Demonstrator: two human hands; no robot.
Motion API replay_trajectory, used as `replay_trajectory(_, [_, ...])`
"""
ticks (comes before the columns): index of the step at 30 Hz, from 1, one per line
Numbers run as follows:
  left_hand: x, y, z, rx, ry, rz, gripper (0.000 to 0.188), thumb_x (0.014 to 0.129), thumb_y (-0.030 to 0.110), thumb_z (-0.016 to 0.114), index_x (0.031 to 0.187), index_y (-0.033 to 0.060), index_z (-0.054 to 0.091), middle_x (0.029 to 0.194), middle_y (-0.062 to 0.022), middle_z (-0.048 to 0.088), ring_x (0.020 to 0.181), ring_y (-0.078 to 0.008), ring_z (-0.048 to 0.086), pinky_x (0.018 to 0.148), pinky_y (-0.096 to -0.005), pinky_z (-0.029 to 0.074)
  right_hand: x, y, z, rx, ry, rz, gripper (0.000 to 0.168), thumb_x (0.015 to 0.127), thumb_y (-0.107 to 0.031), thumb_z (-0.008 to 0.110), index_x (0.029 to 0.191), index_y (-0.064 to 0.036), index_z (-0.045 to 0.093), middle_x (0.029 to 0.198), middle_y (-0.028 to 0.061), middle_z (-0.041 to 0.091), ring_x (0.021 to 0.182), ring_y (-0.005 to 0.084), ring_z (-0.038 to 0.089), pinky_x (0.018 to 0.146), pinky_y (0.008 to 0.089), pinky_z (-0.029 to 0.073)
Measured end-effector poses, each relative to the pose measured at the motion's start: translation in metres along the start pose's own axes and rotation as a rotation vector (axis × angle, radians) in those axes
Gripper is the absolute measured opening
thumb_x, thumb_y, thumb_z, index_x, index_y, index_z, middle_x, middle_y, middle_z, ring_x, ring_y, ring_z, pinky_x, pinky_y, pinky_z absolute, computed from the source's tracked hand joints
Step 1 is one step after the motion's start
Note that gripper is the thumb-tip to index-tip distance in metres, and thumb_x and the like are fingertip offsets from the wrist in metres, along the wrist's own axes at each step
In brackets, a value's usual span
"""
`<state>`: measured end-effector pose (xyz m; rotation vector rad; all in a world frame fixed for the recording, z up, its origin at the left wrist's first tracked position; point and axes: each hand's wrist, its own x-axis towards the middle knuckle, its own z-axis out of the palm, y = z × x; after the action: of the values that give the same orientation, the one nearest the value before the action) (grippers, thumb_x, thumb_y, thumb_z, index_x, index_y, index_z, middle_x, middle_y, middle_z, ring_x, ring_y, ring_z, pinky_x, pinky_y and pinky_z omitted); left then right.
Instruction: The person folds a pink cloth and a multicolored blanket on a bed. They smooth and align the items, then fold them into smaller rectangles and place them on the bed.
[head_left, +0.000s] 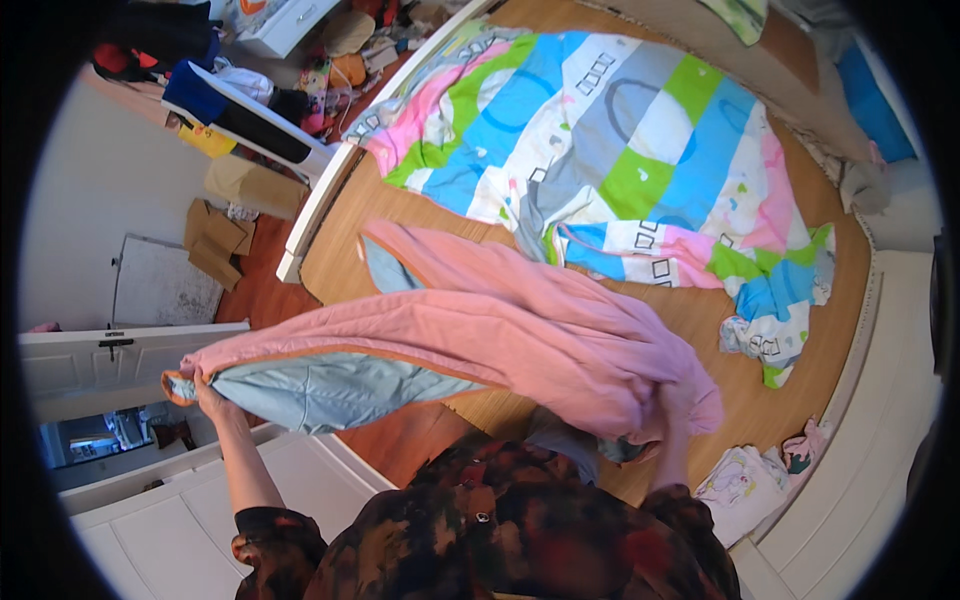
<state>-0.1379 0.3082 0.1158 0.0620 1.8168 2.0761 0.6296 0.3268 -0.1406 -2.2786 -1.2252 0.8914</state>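
Note:
A pink quilt (480, 322) with a blue-grey lining and orange piping stretches between my two hands above the bed. My left hand (214, 394) grips one corner of it, out to the left past the bed's edge. On the right, my right hand (675, 405) is closed on a bunched part of the quilt; its fingers are blurred and partly covered by the folds. Beyond the quilt, a multicoloured patterned duvet cover (645, 142) lies spread and rumpled over the bed mat (337, 202), its near right corner crumpled.
A white bed-end board (322, 202) borders the mat at left. A pillow (742, 487) with a printed picture lies at lower right. Cardboard boxes (214, 244), a white chair (255, 120) and a white door (135, 364) stand at left. White cabinet panels (847, 390) run along the right.

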Motion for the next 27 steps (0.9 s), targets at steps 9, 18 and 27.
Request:
replay_trajectory(9, [-0.049,-0.056,0.16,-0.296,-0.785,-0.314,0.035,0.089,0.023,0.049,0.118,0.0048,0.05,0.116,-0.0081,0.055,0.109,-0.0231,0.051,0.096,-0.0369,0.04,-0.148,0.048,-0.388,-0.264,0.94,0.195,0.027,0.084,-0.015,0.049,0.093,0.005,0.064,0.084,0.0143,0.067,0.074,0.0218,0.06,0.066,0.0353,0.048])
replay_trajectory(18, [-0.123,-0.046,0.263,-0.543,-1.026,-0.251,0.033,0.093,0.019,0.043,0.122,0.0047,0.048,0.118,-0.0081,0.054,0.108,-0.022,0.052,0.096,-0.0351,0.041,-0.231,0.059,-0.567,-0.573,1.311,0.304,0.044,0.075,-0.03,0.062,0.111,-0.004,0.058,0.108,0.0134,0.061,0.097,0.0254,0.057,0.081,0.036,0.045])
replay_trajectory(27, [-0.091,-0.027,0.225,-0.352,-0.901,-0.238,0.037,0.089,0.023,0.048,0.121,0.003,0.048,0.119,-0.009,0.055,0.11,-0.0225,0.052,0.097,-0.0358,0.039,-0.12,0.011,-0.284,-0.499,0.176,0.067,0.061,0.072,-0.033,0.067,0.124,-0.006,0.046,0.121,0.0178,0.049,0.112,0.0312,0.046,0.094,0.04,0.038])
